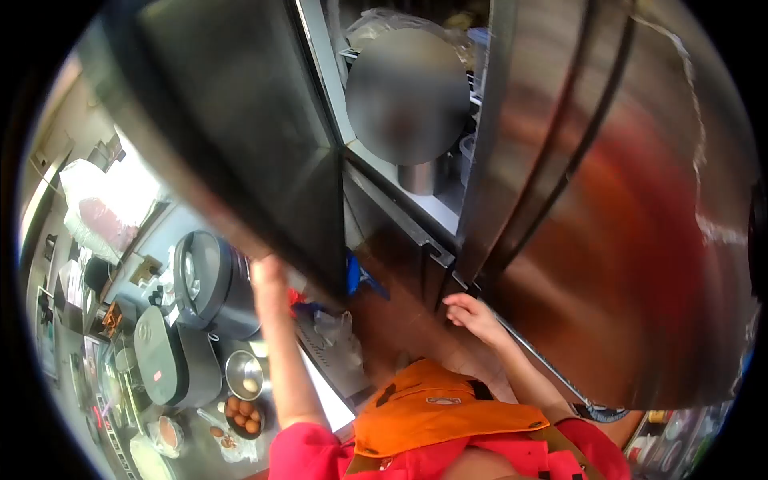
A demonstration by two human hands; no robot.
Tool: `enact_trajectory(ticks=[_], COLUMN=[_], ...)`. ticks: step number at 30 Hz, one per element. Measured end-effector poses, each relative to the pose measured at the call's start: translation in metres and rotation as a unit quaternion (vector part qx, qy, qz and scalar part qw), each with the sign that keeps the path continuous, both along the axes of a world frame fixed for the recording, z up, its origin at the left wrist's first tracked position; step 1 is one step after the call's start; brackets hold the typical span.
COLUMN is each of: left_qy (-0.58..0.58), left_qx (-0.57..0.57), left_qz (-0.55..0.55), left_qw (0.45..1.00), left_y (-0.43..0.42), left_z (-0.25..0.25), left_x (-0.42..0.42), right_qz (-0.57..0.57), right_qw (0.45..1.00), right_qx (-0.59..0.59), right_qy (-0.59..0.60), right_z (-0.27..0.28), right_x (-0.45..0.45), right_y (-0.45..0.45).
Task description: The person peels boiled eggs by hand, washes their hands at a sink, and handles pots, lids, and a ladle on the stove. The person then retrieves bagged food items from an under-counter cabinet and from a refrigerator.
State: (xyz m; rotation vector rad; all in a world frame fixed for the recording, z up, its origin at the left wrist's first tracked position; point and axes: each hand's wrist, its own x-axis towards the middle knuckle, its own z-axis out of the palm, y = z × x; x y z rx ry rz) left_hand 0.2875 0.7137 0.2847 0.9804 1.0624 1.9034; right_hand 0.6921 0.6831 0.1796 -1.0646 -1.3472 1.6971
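Note:
A tall steel refrigerator stands in front of me with its doors swung apart. My left hand (270, 280) is at the edge of the left refrigerator door (256, 120), fingers bent around it and partly hidden by blur. My right hand (474, 314) hangs beside the right refrigerator door (632, 264), its fingers loosely bent and nothing visible in them. Inside the refrigerator, a round metal disc (406, 96), perhaps a lid or tray, sits above a steel container (417, 179). Plastic-wrapped food (392, 26) lies behind it.
On the left counter are a dark rice cooker (210, 280), a grey lidded box (164, 360), a metal bowl (245, 374) with an egg, and a bowl of brown eggs (242, 416). Plastic bags (340, 336) lie low near the counter. Brown tiles (392, 308) cover the floor.

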Motion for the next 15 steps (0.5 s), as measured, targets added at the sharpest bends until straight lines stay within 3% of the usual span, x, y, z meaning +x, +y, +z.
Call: enact_trajectory(ticks=[2,7,12,13,15], left_qy=[-0.046,-0.054,-0.056,-0.019,-0.08], left_qx=[0.043,0.112,0.112,0.09,0.106], left_qz=[0.016,0.067,0.134,0.145,0.207], left_qw=[0.998,0.99,0.983,0.985,0.969], left_y=[-0.008,-0.008,-0.005,-0.006,-0.006], left_z=[-0.017,-0.002,-0.002,0.005,-0.017], left_x=[-0.058,-0.106,-0.114,-0.111,-0.122], right_qz=[0.054,0.039,-0.114,-0.186,-0.278], right_qw=[0.997,0.964,0.911,0.871,0.807], right_qx=[0.043,0.234,0.369,0.442,0.521], right_qy=[0.029,0.123,0.144,0.104,-0.023], right_z=[0.035,0.154,0.26,0.281,0.318], right_x=[-0.046,-0.149,-0.217,-0.227,-0.239], right_y=[0.051,0.172,0.336,0.376,0.447])
